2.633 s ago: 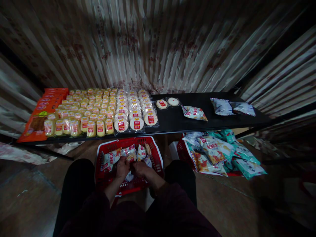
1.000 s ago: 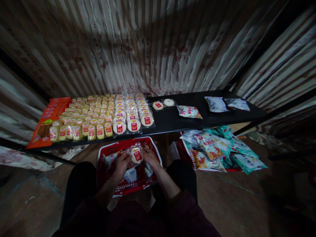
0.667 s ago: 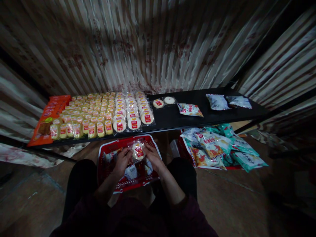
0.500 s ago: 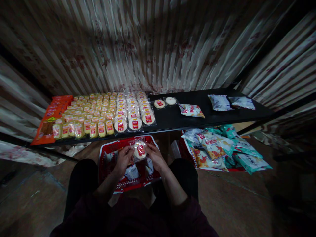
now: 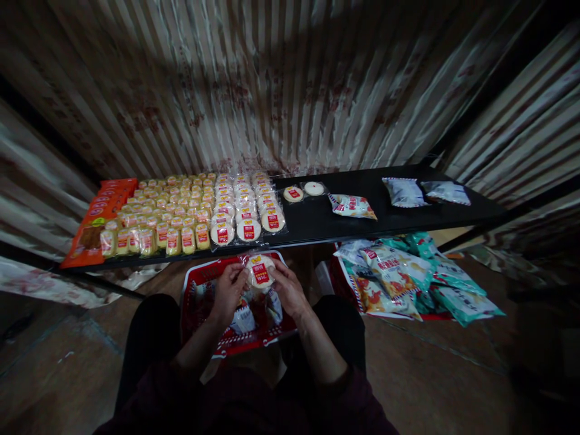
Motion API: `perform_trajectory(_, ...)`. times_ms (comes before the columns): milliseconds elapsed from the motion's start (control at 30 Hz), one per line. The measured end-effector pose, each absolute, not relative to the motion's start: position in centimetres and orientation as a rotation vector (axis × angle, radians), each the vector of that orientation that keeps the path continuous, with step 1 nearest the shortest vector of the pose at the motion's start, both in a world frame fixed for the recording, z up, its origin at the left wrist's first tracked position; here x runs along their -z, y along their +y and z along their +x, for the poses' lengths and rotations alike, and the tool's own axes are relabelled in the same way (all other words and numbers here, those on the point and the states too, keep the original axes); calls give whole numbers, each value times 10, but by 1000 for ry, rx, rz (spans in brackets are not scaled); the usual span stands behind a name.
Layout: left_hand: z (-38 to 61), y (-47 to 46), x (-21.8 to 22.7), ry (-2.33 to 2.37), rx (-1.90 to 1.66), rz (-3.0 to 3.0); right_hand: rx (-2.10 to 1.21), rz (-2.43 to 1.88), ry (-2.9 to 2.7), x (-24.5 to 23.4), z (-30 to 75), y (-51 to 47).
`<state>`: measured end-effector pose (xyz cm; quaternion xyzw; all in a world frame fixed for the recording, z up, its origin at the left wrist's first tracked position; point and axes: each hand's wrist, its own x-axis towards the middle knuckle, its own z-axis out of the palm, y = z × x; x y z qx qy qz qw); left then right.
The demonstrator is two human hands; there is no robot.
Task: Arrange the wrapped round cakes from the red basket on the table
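Between my two hands is a round wrapped cake [image 5: 261, 272], pale with a red label, held above the red basket [image 5: 223, 351]. My left hand [image 5: 230, 290] pinches the clear wrapper at its left edge. My right hand [image 5: 289, 289] grips the cake's right side, thumb and fingers closed on it. Several packets, one a blue-and-white packet [image 5: 243, 318], lie in the basket below. Just beyond my hands, rows of similar round cakes [image 5: 249, 230] stand on the black shelf [image 5: 326, 226].
Left of the round cakes are rows of small yellow wrapped cakes [image 5: 173, 240] and orange bags [image 5: 93, 225]. Farther right on the shelf lie two loose round cakes [image 5: 293, 193], a white-and-red bag [image 5: 352, 206] and two silvery bags [image 5: 405, 192]. A second basket heaped with snack bags [image 5: 389, 266] stands below right.
The round cake has turned more upright and risen slightly toward the shelf, its label now facing me more squarely. Both hands stay on it.
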<state>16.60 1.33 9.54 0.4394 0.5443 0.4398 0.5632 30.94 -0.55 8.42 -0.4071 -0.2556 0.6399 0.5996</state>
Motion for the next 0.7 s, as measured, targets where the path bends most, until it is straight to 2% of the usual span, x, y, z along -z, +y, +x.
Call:
perform_trajectory(500,170,8,-87,1302,-1061,910,-1398,-948,-924,-76,307,-10)
perform_trajectory(700,170,1,-91,1091,-1056,726,-1176,-1087,-1268,-78,307,-10)
